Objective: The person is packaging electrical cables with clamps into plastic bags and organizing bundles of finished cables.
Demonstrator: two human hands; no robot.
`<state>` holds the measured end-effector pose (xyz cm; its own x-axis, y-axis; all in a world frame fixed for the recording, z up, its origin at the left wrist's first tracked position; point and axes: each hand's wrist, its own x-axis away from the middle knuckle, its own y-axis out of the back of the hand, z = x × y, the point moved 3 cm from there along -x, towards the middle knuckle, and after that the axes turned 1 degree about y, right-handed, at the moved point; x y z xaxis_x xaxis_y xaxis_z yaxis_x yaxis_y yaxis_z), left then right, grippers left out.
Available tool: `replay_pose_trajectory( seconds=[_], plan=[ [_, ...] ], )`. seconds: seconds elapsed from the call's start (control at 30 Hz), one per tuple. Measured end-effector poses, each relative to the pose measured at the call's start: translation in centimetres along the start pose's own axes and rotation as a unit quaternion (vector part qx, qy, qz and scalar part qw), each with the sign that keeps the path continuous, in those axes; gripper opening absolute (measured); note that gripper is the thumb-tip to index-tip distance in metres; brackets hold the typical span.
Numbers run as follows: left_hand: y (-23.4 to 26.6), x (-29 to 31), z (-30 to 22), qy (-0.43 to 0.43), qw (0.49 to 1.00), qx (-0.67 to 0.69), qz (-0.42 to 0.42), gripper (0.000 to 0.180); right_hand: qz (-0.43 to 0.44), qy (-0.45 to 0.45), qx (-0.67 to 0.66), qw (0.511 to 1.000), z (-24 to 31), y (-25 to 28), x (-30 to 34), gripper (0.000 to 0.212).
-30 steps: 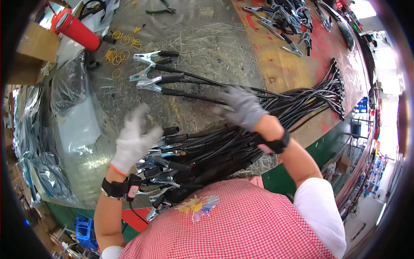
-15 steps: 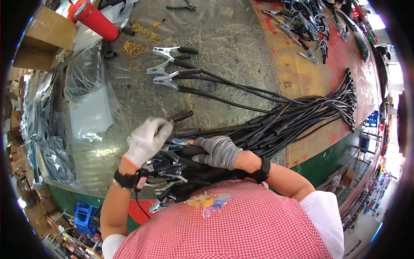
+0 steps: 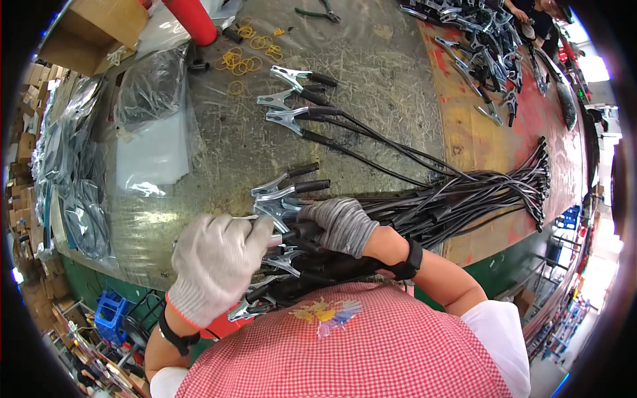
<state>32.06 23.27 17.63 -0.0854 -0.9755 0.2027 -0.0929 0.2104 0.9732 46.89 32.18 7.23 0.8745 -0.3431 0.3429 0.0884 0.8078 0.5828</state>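
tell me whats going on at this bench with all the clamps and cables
A person in grey work gloves is handling metal spring clamps wired to black cables. The left hand and right hand meet over one clamp at the near edge of the bench, above a pile of others against the person's red checked apron. The cable bundle fans out to the right. Three more clamps lie further up the bench, near yellow rubber bands.

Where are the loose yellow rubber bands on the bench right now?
In the head view, the yellow rubber bands lie top centre-left, between the red cylinder and the three metal clamps.
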Motion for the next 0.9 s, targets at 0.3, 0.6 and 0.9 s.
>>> replay_pose_trajectory(
  seconds=[0.3, 0.6, 0.9],
  plan=[
    [-2.2, 3.3, 3.4, 0.378, 0.673, 0.617, 0.154, 0.042, -0.201, 0.156, 0.197, 0.947, 2.4, 3.9, 2.1, 0.028],
    [2.1, 1.4, 2.3, 0.151, 0.891, 0.353, -0.242, 0.033, -0.067, 0.100, 0.210, 0.970, 4.8, 4.0, -1.4, 0.025],
    [2.6, -0.9, 0.3, 0.079, 0.942, 0.227, -0.232, 0.031, 0.037, 0.086, 0.195, 0.976, 7.5, 1.3, -4.1, 0.033]
  ],
)
